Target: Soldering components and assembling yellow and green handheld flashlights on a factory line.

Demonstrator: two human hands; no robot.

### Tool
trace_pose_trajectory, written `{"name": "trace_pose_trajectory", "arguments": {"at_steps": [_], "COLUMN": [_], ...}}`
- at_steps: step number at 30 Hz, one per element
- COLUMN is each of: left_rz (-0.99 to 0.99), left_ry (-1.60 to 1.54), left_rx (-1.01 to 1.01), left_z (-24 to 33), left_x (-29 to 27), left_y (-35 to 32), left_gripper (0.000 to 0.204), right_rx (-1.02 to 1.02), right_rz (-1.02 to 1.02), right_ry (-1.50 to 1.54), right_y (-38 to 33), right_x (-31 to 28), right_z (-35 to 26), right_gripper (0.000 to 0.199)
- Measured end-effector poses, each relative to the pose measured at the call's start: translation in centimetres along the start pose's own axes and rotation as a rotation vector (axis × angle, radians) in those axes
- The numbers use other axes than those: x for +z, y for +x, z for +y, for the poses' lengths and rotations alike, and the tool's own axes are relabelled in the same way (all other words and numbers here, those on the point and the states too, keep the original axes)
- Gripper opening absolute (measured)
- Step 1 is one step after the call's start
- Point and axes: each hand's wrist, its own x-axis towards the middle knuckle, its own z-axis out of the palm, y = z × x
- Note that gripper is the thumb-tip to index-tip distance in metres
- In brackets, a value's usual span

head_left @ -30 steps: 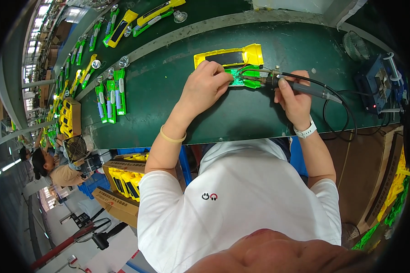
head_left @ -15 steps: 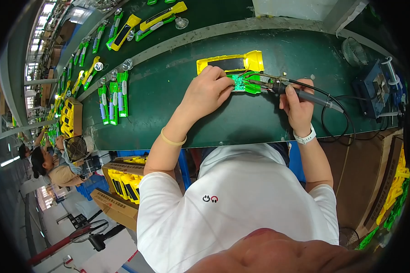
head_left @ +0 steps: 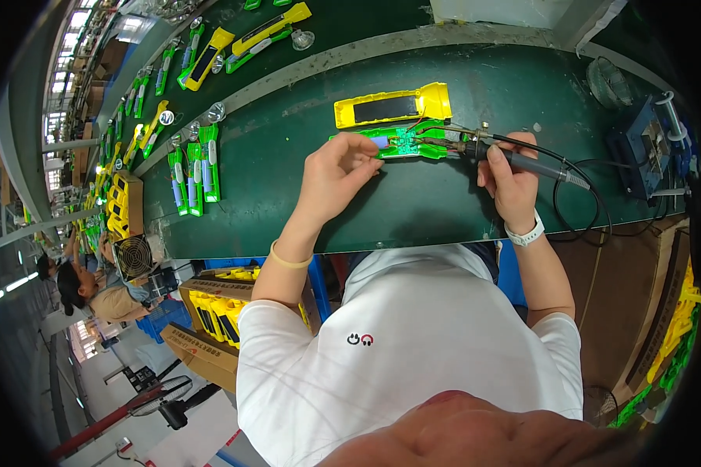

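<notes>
A green lamp housing [head_left: 432,151] lies open on the green bench, with a small circuit board [head_left: 407,140], thin wires and a purple-blue battery [head_left: 381,142] inside. My left hand [head_left: 337,177] is closed at the housing's left end, fingers curled over its edge beside the battery. My right hand [head_left: 511,180] grips a soldering iron [head_left: 531,164] with a black solder-feed tube. The iron's tip reaches over the board's right side; its exact contact is hard to see. Just behind lies a yellow housing half [head_left: 436,101] with a dark panel.
Several green housings with batteries [head_left: 194,177] lie to the left. A blue solder-feed machine [head_left: 635,152] stands at the right, its cable [head_left: 592,198] looping toward my right arm. Behind a metal ledge [head_left: 343,58] are more yellow and green lamps [head_left: 269,31]. A box of yellow parts [head_left: 214,315] stands below left.
My left hand has drawn back leftward from the circuit board to the housing's left end, uncovering the battery and wires. My right hand and the iron stay nearly in place.
</notes>
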Motion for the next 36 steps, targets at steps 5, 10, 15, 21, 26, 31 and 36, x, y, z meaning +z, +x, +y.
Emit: {"name": "trace_pose_trajectory", "arguments": {"at_steps": [5,10,15,21,26,31,36], "left_rz": [0.092,0.064,-0.012,-0.114,-0.164,-0.177,-0.176], "left_ry": [0.585,0.752,0.768,0.883,0.946,0.958,0.964], "left_rx": [0.739,0.929,0.873,0.878,0.869,0.893,0.900], "left_z": [-1.5,-1.2,-0.9,-0.1,0.3,0.2,0.2], "left_x": [0.4,0.7,0.7,0.5,0.6,0.6,0.7], "left_y": [1.4,2.3,2.4,2.5,2.4,2.5,2.5], "left_gripper": [0.020,0.025,0.025,0.025,0.024,0.024,0.024], "right_rx": [0.018,-0.009,-0.017,0.005,0.028,0.026,0.004], "right_rz": [-0.011,0.006,0.002,-0.025,-0.060,-0.027,0.030], "right_ry": [-0.056,-0.028,-0.050,-0.088,-0.122,-0.157,0.009], "right_y": [0.2,0.3,0.4,0.5,0.5,0.7,0.5], "right_x": [-0.1,-0.4,-0.4,-0.7,-0.6,-0.5,-0.6], "right_z": [0.1,0.5,0.5,0.8,0.9,1.0,0.1], "right_gripper": [0.025,0.024,0.024,0.024,0.024,0.024,0.021]}}
